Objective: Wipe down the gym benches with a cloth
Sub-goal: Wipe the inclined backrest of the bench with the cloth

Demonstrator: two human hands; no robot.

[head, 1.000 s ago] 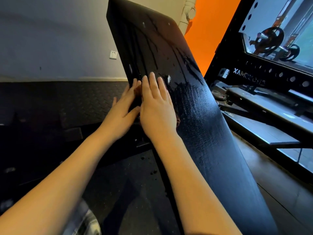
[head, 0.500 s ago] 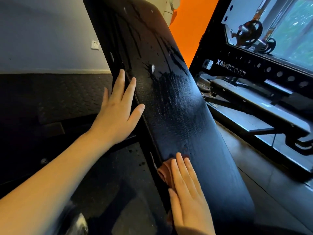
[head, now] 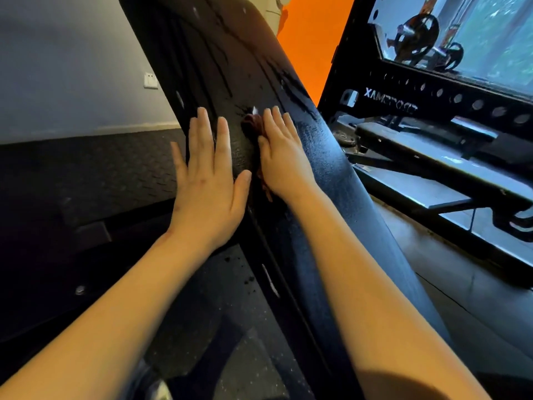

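1. Two benches, I think: the tilted bench [head: 331, 183], wet-streaked toward its top edge, and another bench [head: 432, 148] well apart.
2. Two hands: left hand [head: 207, 183], fingers straight and spread, on its left edge; right hand [head: 284, 157], fingers straight, pressing.
3. One cloth [head: 253, 122], mid-bench. Wiping is in hand; the next stroke should probably reach the streaks.

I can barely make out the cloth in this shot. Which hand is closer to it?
Right. The right hand lies flat on the reddish cloth, pressing it against the bench pad. The left hand rests flat on the pad's edge, just to the left of the cloth.
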